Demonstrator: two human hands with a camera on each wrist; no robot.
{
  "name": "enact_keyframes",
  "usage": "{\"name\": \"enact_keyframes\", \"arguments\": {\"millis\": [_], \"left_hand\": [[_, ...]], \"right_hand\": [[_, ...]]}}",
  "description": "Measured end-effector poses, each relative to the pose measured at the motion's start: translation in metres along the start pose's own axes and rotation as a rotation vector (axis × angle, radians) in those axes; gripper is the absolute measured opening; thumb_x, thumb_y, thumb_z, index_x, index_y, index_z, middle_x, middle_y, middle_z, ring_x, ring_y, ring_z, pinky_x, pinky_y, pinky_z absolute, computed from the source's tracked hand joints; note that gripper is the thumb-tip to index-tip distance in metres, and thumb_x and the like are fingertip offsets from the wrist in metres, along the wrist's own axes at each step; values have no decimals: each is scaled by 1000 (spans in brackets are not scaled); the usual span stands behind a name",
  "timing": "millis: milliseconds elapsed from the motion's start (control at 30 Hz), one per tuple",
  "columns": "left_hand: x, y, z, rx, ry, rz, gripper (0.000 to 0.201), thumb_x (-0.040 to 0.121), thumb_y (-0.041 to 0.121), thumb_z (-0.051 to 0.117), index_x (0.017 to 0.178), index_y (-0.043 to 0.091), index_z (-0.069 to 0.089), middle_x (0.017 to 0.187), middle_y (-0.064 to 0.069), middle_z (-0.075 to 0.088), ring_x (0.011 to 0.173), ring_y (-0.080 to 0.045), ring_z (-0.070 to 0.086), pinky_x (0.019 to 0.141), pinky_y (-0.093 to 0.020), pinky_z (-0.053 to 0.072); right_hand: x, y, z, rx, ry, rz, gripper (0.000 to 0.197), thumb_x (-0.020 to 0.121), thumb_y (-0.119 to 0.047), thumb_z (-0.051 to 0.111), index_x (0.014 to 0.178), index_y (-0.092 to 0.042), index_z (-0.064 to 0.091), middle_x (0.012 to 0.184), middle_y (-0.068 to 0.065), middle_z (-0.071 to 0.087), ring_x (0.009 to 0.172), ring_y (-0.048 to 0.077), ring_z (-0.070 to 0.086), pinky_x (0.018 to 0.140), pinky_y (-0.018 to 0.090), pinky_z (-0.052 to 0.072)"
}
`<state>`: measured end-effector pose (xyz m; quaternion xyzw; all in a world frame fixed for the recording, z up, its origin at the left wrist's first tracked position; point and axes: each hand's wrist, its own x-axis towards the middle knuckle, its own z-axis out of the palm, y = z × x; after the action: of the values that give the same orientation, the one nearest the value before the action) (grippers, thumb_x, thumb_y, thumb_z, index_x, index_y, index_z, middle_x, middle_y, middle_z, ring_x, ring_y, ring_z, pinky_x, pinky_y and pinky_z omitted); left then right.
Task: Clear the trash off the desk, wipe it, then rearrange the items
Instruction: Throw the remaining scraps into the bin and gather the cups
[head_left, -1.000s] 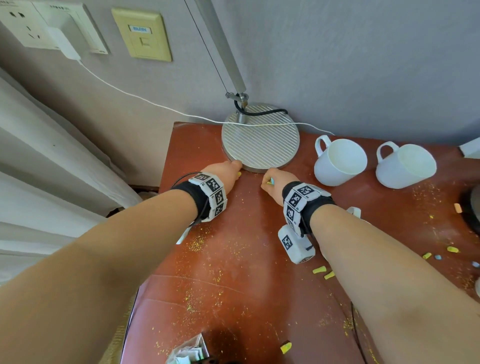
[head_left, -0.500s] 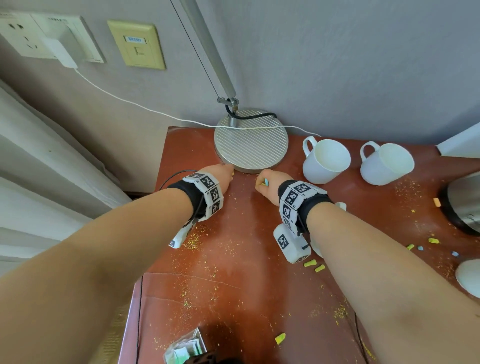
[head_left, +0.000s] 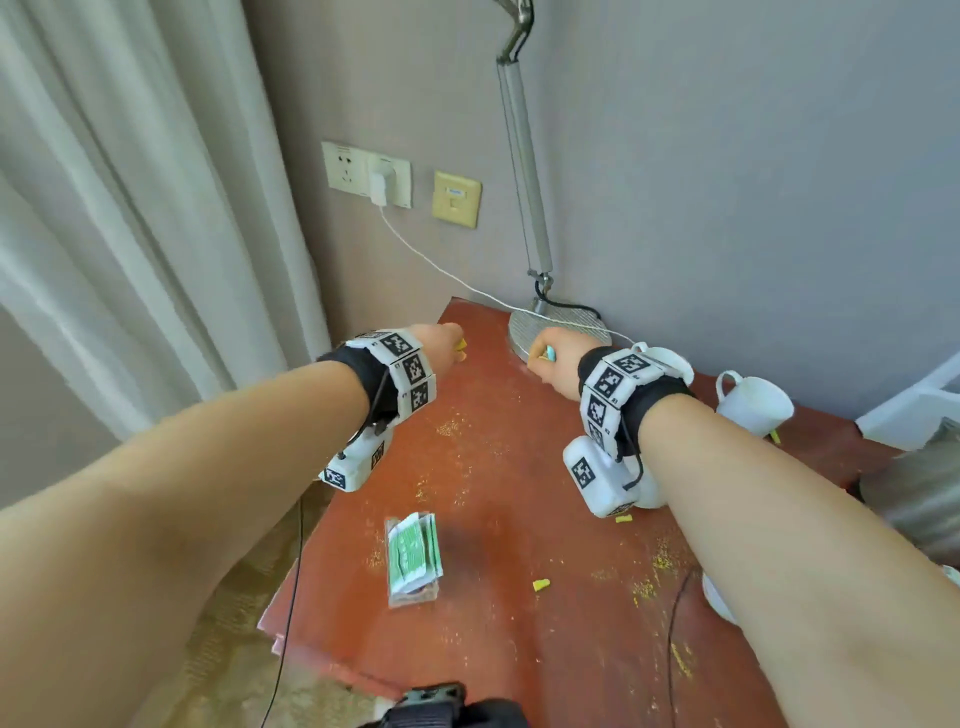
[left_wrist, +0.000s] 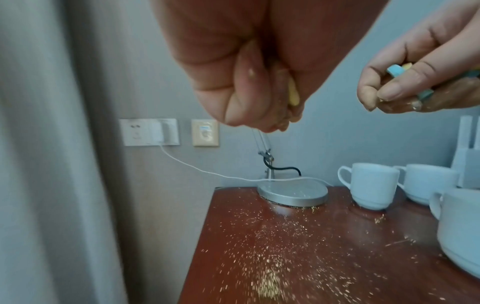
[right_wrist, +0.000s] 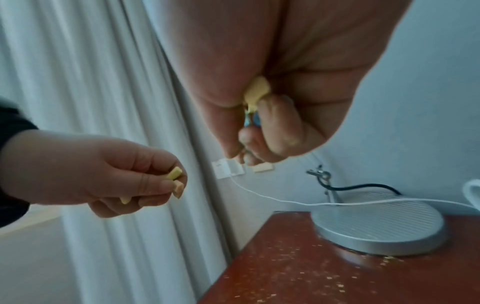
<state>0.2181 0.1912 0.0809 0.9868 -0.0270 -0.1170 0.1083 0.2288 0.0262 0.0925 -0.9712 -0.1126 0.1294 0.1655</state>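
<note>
My left hand (head_left: 441, 343) is raised above the far left corner of the reddish desk (head_left: 493, 623) and pinches small yellow chalk-like scraps (right_wrist: 175, 182). My right hand (head_left: 550, 358) hovers in front of the lamp base (head_left: 558, 330), its fingers curled round blue and yellow scraps (left_wrist: 396, 71). Yellow crumbs (left_wrist: 270, 273) are strewn over the desk. More yellow bits (head_left: 540, 584) lie near the middle and under my right wrist.
White mugs (head_left: 753, 405) stand at the back right, with a silver kettle (head_left: 919, 499) further right. A packet of green sachets (head_left: 413, 558) lies at the desk's front left. A white cable (head_left: 441, 265) runs from the wall socket across the lamp base. Curtains hang on the left.
Both hands have lifted off the desk by the lamp base, carrying scraps. My head has pulled back and tilted up, so the wall, lamp arm and curtain now fill the view.
</note>
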Motion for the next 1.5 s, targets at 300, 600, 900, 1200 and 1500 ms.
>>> {"name": "enact_keyframes", "arguments": {"millis": [300, 600, 900, 1200, 1500], "left_hand": [[-225, -74, 48, -236, 32, -329, 34, 100, 17, 36, 130, 4, 46, 130, -15, 51, 104, -20, 48, 78, -18, 39], [-372, -179, 136, -357, -62, -665, 34, 100, 28, 39, 117, 3, 53, 100, -10, 60, 91, -24, 58, 77, -26, 42], [-395, -290, 282, -496, -289, -661, 34, 98, 34, 39, 115, 7, 52, 116, -9, 61, 106, -26, 58, 86, -27, 41], [-362, -341, 441, -641, -420, -671, 32, 98, 27, 42, 121, 6, 51, 104, -14, 64, 101, -32, 62, 83, -31, 47], [-330, -335, 520, -723, -482, -744, 34, 98, 22, 42, 128, 6, 48, 121, -15, 59, 108, -29, 57, 87, -30, 44]], "right_hand": [[-121, -100, 88, 84, -238, -338, 21, 93, -32, 50, 75, -23, 50, 61, -7, 55, 52, 14, 49, 50, 24, 42], [-185, -199, 237, 58, -632, -414, 20, 92, -23, 48, 72, -22, 48, 63, -3, 54, 52, 15, 48, 55, 26, 43], [-180, -231, 437, 61, -854, -121, 22, 92, -21, 44, 70, -21, 47, 59, 0, 51, 50, 16, 45, 53, 29, 38], [-159, -184, 612, 205, -871, 208, 37, 92, -6, 41, 56, -15, 44, 54, 5, 44, 55, 24, 48, 61, 36, 42], [-149, -142, 686, 347, -886, 289, 47, 88, 6, 47, 132, -11, 44, 121, 11, 51, 82, 20, 52, 80, 36, 49]]}}
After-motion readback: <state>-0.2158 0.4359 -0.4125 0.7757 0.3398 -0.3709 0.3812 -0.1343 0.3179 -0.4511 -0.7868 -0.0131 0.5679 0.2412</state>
